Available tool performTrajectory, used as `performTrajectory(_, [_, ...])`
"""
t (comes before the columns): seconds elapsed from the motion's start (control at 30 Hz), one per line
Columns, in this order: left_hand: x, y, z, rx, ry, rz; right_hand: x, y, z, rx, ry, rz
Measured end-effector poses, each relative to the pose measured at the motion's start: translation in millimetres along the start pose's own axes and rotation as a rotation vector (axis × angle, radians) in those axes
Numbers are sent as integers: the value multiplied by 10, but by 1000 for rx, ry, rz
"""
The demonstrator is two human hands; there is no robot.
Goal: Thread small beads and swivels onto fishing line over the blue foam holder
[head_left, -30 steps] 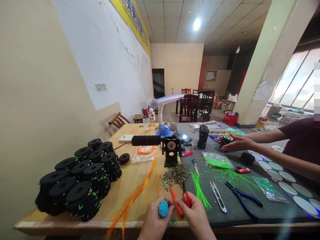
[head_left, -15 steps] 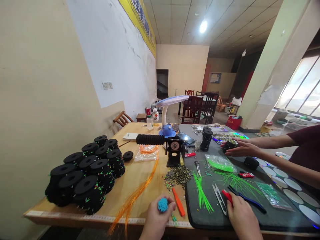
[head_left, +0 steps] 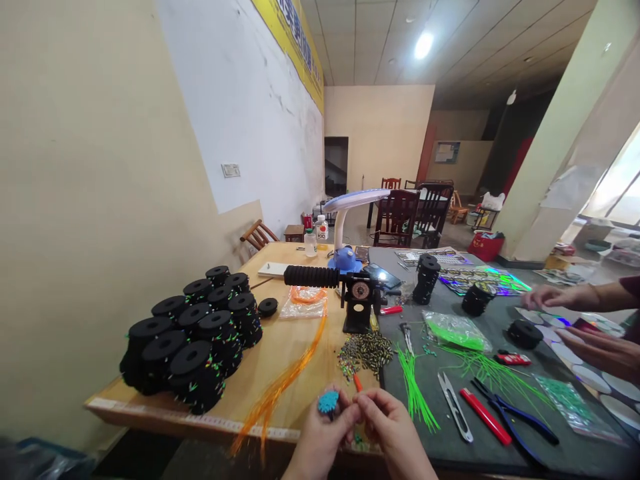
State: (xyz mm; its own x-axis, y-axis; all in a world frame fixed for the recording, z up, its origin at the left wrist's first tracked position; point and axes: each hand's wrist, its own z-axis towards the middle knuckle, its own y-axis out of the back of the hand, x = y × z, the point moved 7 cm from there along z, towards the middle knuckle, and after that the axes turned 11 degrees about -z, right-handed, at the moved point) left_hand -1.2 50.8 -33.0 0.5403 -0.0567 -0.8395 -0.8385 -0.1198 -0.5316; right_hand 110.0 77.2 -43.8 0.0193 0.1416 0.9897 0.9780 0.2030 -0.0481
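Note:
Near the table's front edge, my left hand (head_left: 327, 430) is closed around a bundle with a bright blue top (head_left: 328, 401). My right hand (head_left: 387, 427) meets it at the fingertips, its fingers pinched; whatever they hold is too small to make out. Just behind the fingers shows the tip of an orange tool (head_left: 357, 382). Dark beads (head_left: 367, 353) lie in a pile beyond the hands. Green strands (head_left: 417, 393), silver snips (head_left: 455, 407), a red-handled tool (head_left: 485, 417) and blue-handled pliers (head_left: 520, 417) rest on the grey mat to the right.
Black spools (head_left: 193, 360) stand stacked at the left. A black winding device (head_left: 357, 300) and a blue lamp (head_left: 345, 259) stand mid-table. Orange strands (head_left: 285, 380) hang over the front edge. Another person's hands (head_left: 570, 300) are at the right, near black spools (head_left: 479, 298).
My right hand has let go of the red-handled tool and moved left to my left hand. The other person has set down a black spool and drawn their hands rightward. The view has shifted slightly.

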Motion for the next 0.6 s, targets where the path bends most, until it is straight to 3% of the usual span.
performTrajectory(0.13, [17, 25, -15, -9, 130, -91, -39, -10, 22, 21, -72, 102])
performTrajectory(0.27, [28, 41, -12, 14, 240, -225, 153, 111, 24, -37, 4, -23])
performTrajectory(0.37, [50, 24, -6, 66, 299, -286, 214, 62, 37, 39, -10, -90])
performTrajectory(0.6, [128, 47, 22, 57, 267, -180, 175, -168, 67, 174, 1, -197])
